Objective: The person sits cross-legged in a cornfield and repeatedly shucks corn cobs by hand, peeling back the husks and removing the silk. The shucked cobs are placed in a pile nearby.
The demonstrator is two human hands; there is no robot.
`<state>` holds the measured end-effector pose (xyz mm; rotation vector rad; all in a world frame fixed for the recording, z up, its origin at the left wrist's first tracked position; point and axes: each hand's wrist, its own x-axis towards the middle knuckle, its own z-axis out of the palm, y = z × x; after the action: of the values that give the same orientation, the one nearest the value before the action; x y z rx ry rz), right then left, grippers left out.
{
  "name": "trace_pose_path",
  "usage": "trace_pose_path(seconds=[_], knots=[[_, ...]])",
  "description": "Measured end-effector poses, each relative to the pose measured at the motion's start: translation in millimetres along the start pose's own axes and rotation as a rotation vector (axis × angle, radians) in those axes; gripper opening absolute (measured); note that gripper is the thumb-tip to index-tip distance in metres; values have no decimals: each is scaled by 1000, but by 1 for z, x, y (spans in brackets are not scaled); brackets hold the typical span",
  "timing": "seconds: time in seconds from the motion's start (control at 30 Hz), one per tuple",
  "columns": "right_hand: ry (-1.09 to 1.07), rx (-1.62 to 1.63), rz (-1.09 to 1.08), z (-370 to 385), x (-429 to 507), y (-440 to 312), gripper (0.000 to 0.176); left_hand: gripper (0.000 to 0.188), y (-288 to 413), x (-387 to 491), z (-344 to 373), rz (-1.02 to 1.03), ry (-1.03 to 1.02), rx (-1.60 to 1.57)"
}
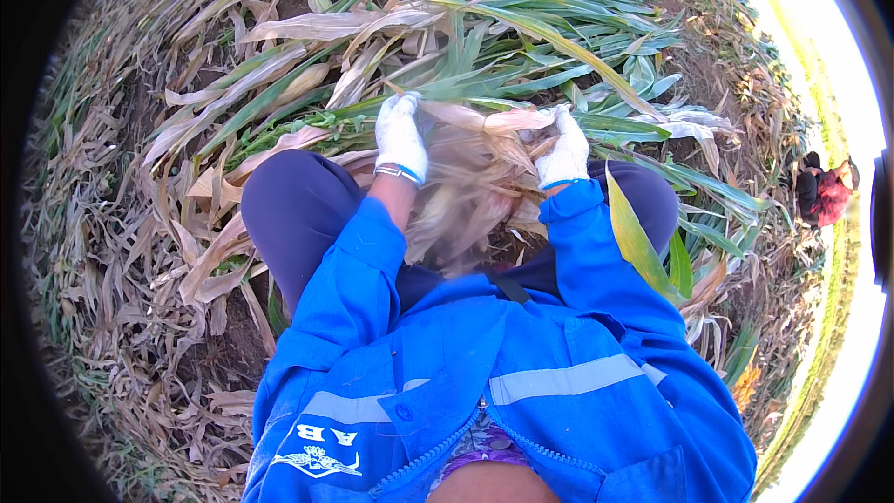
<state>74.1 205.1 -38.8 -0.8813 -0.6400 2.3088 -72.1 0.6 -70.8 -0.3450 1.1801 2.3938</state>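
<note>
My left hand (400, 134), in a white knit glove, has its fingers curled at the end of a dry husk (454, 114) that stretches across between my hands. Opposite it, my gloved right hand (564, 147) grips a pale, husk-covered corn ear (515, 121). Loose tan husk leaves (513, 154) hang below that ear. Motion blurs the pale husks (447, 213) between my knees, so their outlines are unclear. Beyond my hands lie cut corn stalks with green leaves (552, 42). Another ear in its husk (302, 82) rests among the stalks at left.
My bent knees (297, 216) flank the husks. Dry corn leaves (160, 272) cover the soil to the left. A long yellow-green leaf (639, 237) rises beside my right arm. Yellow corn ears (746, 385) lie at lower right. Farther off at right is another person (827, 192) in red.
</note>
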Motion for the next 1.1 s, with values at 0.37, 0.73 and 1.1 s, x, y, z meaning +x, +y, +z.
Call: trace_pose_path(seconds=[0.37,0.73,1.1], knots=[[-271,-714,-373,41,-52,13,14,16,37,-74,53,993,-465,1132],[-313,-674,-228,45,-51,9,14,15,16,-54,52,964,-630,1288],[-307,-849,-305,41,-66,18,19,12,15,-48,51,1017,-578,1337]])
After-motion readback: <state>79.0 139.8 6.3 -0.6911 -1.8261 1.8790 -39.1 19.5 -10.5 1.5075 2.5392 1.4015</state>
